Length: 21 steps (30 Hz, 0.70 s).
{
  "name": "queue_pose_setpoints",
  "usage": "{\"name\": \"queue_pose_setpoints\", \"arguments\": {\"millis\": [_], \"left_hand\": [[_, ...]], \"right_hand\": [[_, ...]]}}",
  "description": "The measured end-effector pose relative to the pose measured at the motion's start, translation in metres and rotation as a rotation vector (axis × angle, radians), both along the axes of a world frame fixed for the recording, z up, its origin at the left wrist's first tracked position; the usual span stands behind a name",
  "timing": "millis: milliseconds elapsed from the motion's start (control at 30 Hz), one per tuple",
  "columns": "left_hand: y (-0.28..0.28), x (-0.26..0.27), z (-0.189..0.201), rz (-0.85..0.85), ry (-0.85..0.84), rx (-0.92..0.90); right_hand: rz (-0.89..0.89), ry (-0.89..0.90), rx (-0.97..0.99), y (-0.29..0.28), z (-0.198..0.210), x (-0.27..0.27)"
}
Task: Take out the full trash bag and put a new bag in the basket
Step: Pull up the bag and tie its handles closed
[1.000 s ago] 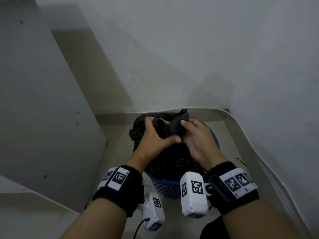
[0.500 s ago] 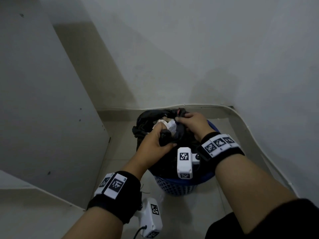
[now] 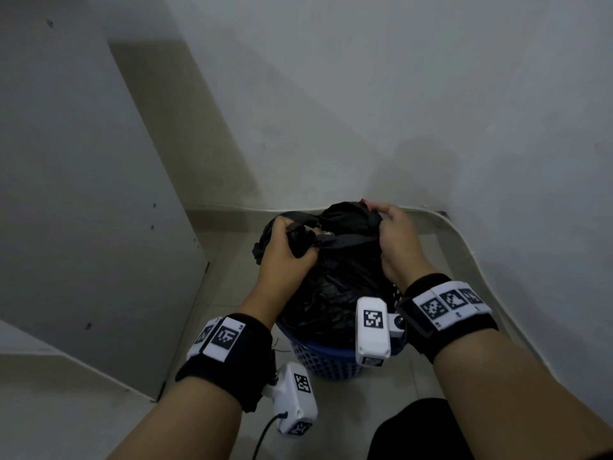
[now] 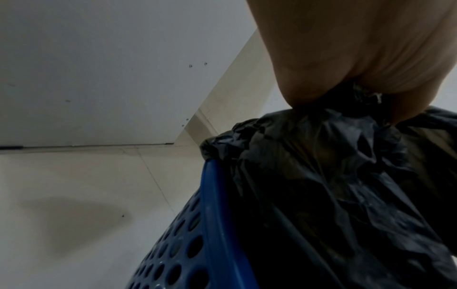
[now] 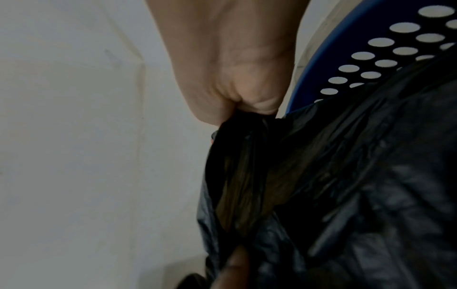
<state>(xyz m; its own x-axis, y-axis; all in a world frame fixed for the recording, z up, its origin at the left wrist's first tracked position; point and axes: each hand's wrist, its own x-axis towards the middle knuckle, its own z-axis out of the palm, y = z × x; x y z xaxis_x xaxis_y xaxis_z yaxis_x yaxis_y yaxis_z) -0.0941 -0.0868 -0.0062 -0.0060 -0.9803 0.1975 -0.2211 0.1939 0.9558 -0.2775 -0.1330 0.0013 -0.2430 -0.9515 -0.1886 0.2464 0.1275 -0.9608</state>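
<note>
A full black trash bag (image 3: 335,280) bulges out of a blue perforated basket (image 3: 328,360) on the floor in a room corner. My left hand (image 3: 285,250) grips a bunched flap of the bag's top at its left side. My right hand (image 3: 394,237) grips the bag's top edge at the right, with a twisted strip of plastic stretched between the two hands. In the left wrist view the left hand (image 4: 346,74) clenches gathered plastic above the bag (image 4: 346,195) and the basket rim (image 4: 217,205). In the right wrist view the right hand (image 5: 235,78) pinches a fold of the bag (image 5: 346,185) beside the basket wall (image 5: 321,64).
A pale panel (image 3: 83,227) leans along the left, close to the basket. Walls (image 3: 431,111) meet just behind and to the right of it, with a raised skirting (image 3: 471,260) curving round the corner. Tiled floor (image 3: 229,260) lies between panel and basket.
My hands have pulled apart, the left to the bag's left side and the right to its far right, drawing the bunched plastic taut between them. The white scrap seen earlier is hidden.
</note>
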Motion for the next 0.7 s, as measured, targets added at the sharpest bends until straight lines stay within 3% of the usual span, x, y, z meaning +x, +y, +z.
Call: {"name": "queue_pose_setpoints", "arguments": {"millis": [67, 100, 167, 233, 333, 467, 633, 700], "left_hand": [[-0.004, -0.001, -0.001, 0.001, 0.003, -0.006], [-0.005, -0.002, -0.002, 0.006, 0.003, -0.010], [-0.007, -0.002, -0.001, 0.016, 0.011, -0.017], [-0.008, -0.002, 0.000, -0.002, 0.028, -0.035], [-0.014, -0.002, 0.006, -0.060, -0.012, -0.074], [-0.029, -0.008, 0.012, -0.083, -0.128, -0.077], [-0.024, -0.006, 0.018, -0.020, -0.111, -0.060], [-0.019, -0.006, 0.022, -0.025, -0.087, -0.061]], "right_hand": [[0.058, 0.100, 0.041, 0.003, -0.001, 0.003], [0.078, 0.235, 0.039, 0.007, 0.000, 0.004], [0.094, 0.530, -0.034, 0.012, -0.002, 0.004], [0.113, 0.672, -0.148, 0.014, 0.003, 0.003], [0.188, 0.787, -0.399, 0.017, 0.033, 0.005], [0.358, 0.804, -0.501, 0.032, 0.064, 0.010], [-0.079, 0.911, -0.478, 0.024, 0.054, -0.003], [-0.092, 0.900, -0.497, 0.022, 0.049, 0.000]]}}
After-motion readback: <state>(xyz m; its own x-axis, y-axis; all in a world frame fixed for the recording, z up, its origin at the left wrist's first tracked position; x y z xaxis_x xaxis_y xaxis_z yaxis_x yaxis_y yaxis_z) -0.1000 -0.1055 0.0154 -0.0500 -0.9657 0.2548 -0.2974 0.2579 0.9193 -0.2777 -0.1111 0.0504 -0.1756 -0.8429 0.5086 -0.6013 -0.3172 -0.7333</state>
